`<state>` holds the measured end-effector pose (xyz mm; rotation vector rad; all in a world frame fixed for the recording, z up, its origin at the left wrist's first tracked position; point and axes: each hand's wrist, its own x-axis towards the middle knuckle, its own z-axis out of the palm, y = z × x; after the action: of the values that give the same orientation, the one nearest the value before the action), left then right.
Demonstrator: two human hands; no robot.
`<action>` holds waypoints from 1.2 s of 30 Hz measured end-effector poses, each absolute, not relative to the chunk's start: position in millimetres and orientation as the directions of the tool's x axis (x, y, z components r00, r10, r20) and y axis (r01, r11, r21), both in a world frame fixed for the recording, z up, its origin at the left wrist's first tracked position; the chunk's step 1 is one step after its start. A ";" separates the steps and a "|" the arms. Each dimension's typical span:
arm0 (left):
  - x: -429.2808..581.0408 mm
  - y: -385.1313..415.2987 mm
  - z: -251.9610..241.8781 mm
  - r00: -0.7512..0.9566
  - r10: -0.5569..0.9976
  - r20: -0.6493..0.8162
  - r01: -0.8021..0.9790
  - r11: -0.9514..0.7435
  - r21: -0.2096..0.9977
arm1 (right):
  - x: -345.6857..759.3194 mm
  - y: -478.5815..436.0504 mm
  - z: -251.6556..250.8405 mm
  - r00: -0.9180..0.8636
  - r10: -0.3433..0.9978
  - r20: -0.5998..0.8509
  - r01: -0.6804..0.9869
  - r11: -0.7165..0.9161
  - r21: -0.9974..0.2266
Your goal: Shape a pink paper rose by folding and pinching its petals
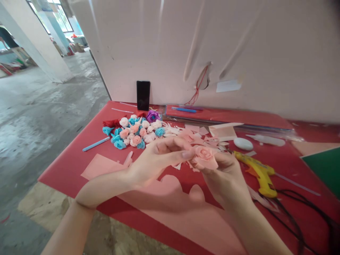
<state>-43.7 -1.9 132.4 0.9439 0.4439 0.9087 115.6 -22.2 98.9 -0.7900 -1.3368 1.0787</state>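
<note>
A pink paper rose (pixel 205 156) with layered, curled petals is held up over the red table, between both hands. My left hand (pixel 164 156) pinches its left edge between thumb and fingers. My right hand (pixel 225 177) grips the rose from below and the right, its fingers partly hidden behind the petals. Below the hands lies a large cut sheet of pink paper (pixel 186 216) with rounded notches along its upper edge. Pink paper scraps (pixel 196 134) are scattered just behind the rose. A yellow glue gun (pixel 259 173) rests on the table right of my right hand.
Finished blue, white and pink paper flowers (pixel 132 132) are heaped at the back left, with a purple flower (pixel 153 116). A black phone (pixel 143 95) leans on the white panel. A blue pen (pixel 96 144), a white oval object (pixel 243 143) and black cables (pixel 300 212) lie around.
</note>
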 end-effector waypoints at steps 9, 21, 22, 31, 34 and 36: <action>-43.9 -3.8 130.9 0.565 0.823 0.065 -0.468 0.254 0.847 | 112.1 -30.9 103.0 -0.052 0.914 0.402 -0.100 0.395 -0.913; -42.7 -4.7 130.6 0.571 0.821 0.022 -0.490 0.319 0.811 | 105.3 -44.6 105.6 0.164 0.804 0.572 0.347 0.496 -0.796; -42.9 -4.9 131.0 0.574 0.819 0.008 -0.485 0.332 0.809 | 104.7 -44.5 105.7 0.182 0.769 0.613 0.391 0.515 -0.763; -42.1 -4.7 130.6 0.596 0.802 0.034 -0.507 0.344 0.790 | 101.9 -41.4 110.7 0.177 0.627 0.759 0.535 0.586 -0.608; -42.7 -4.2 131.1 0.604 0.797 0.011 -0.466 0.342 0.816 | 102.4 -42.7 109.5 0.167 0.622 0.765 0.541 0.591 -0.599; -43.1 -4.3 131.7 0.604 0.797 -0.007 -0.449 0.347 0.823 | 102.7 -43.1 108.3 0.160 0.604 0.781 0.559 0.596 -0.576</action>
<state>-43.1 -4.3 131.7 0.8920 0.4507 0.8444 102.7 -43.1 108.3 -1.0343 -1.4923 0.0424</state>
